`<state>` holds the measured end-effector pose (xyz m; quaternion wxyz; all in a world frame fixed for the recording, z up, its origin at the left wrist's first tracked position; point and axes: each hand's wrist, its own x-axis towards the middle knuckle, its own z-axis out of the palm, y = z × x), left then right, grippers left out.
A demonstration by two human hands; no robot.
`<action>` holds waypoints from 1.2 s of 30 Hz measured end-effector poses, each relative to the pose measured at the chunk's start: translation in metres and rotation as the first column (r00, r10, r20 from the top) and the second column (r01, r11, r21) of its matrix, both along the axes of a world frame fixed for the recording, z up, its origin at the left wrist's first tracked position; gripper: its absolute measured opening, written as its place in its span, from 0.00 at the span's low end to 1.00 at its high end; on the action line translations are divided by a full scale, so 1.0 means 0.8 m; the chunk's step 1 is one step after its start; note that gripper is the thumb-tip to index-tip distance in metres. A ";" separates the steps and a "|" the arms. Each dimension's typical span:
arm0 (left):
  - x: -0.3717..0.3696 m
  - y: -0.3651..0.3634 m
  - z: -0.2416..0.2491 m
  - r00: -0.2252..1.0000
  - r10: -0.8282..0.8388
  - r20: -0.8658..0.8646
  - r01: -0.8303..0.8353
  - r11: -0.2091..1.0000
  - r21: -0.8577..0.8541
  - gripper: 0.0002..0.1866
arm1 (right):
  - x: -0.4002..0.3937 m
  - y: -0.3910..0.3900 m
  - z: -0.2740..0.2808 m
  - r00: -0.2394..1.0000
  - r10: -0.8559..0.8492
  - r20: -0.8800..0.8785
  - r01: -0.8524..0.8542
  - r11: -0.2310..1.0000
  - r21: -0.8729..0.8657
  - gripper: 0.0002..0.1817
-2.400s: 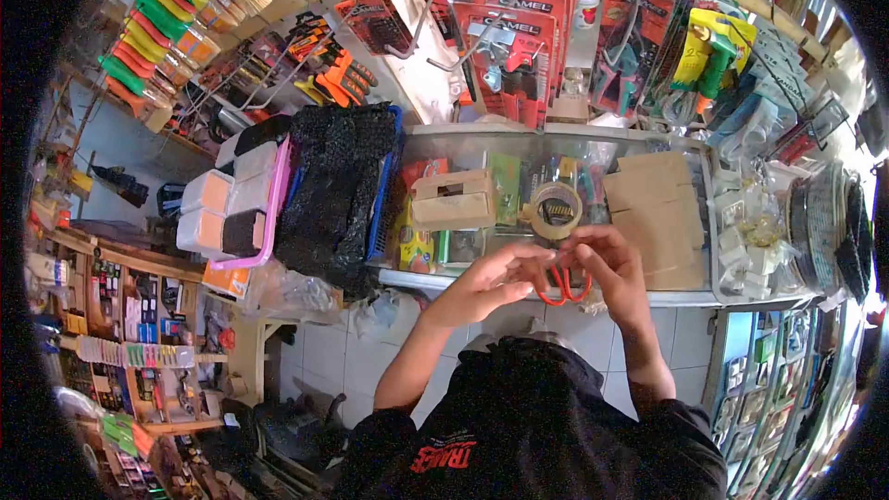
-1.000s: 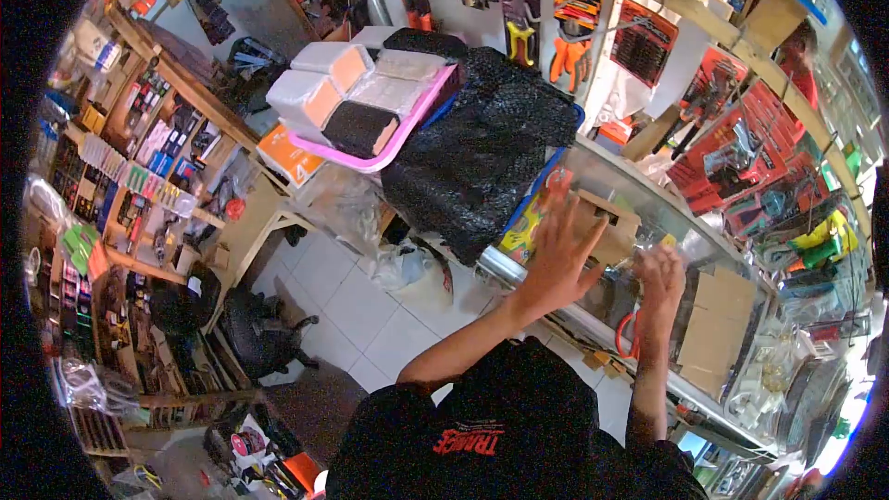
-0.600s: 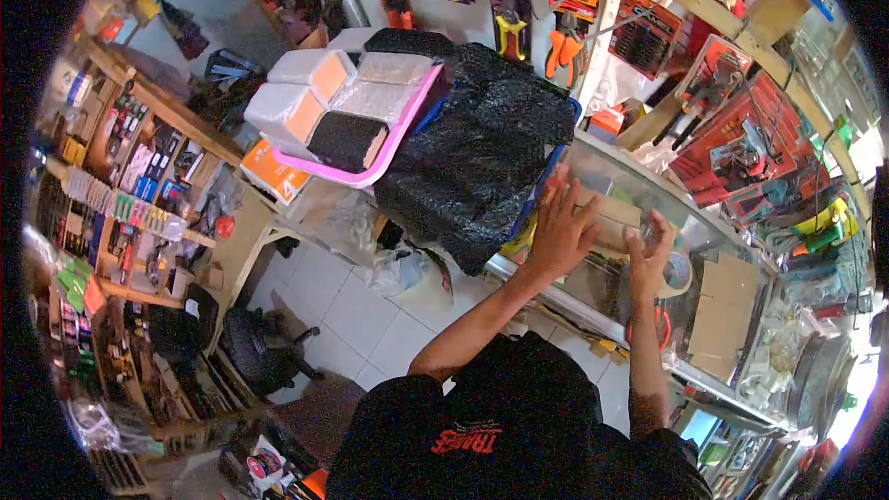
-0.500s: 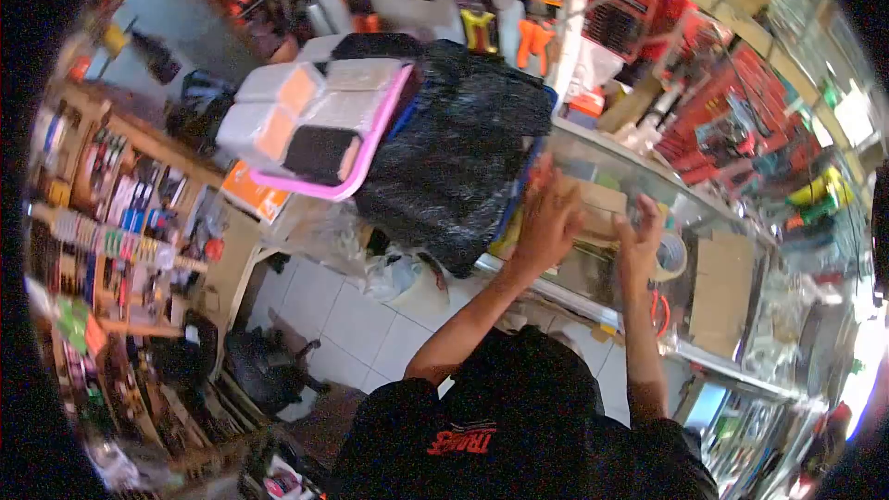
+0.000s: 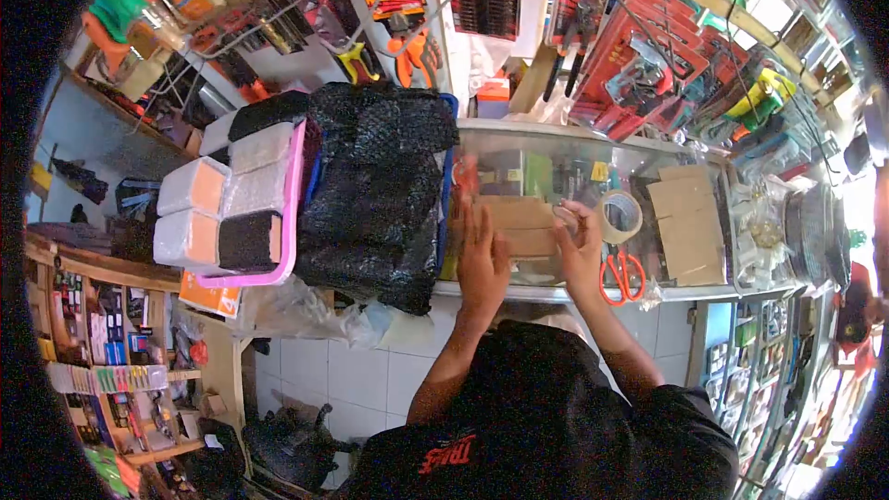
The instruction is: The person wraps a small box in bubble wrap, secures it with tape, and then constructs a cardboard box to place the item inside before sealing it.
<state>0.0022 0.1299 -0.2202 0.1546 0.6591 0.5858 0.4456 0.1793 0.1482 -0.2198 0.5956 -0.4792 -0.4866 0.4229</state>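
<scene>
A small brown cardboard piece point(image 5: 526, 222), flat or box-shaped, lies on the glass counter between my hands. My left hand point(image 5: 483, 267) is at its left end, fingers stretched forward and slightly blurred. At its right end, my right hand point(image 5: 581, 245) has bent fingers and the thumb near the index finger. A small greyish, shiny bit shows at those fingertips; what it is cannot be made out. Just right of that hand are a roll of tape point(image 5: 633, 214) and orange-handled scissors point(image 5: 633, 289). Farther right lies a flat cardboard sheet point(image 5: 687, 227).
Left of my hands, a black bubble-wrap covered stack point(image 5: 375, 194) stands beside a pink-rimmed tray point(image 5: 290, 222) holding several wrapped packs. Packaged tools point(image 5: 639, 69) hang above the counter's back edge. Shelves of goods point(image 5: 120, 343) stand at left. The glass counter's metal edge point(image 5: 546, 294) runs in front of me.
The view has turned, so the counter now lies level and the stack and tray appear farther left. My right hand's spread fingers have bent in toward the cardboard's right end. Scissors are now plainly visible.
</scene>
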 end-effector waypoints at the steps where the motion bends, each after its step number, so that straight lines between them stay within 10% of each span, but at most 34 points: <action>1: -0.003 -0.004 0.002 1.000 0.000 0.001 0.000 1.000 0.011 0.30 | 0.002 -0.006 -0.004 1.000 0.000 -0.026 -0.001 0.999 -0.039 0.21; 7: -0.006 -0.017 -0.006 1.000 0.017 0.003 -0.017 1.000 -0.004 0.31 | 0.007 -0.026 -0.006 0.983 0.001 -0.183 -0.022 0.993 -0.113 0.21; 13: 0.023 -0.022 -0.015 0.822 0.209 0.530 -0.193 0.977 -0.085 0.27 | 0.015 -0.036 -0.014 0.988 0.027 -0.153 -0.042 0.995 -0.095 0.25; 36: 0.024 -0.022 -0.022 0.874 0.260 0.411 -0.243 0.966 -0.094 0.21 | -0.003 -0.041 -0.014 0.996 -0.073 -0.041 0.076 0.993 0.086 0.25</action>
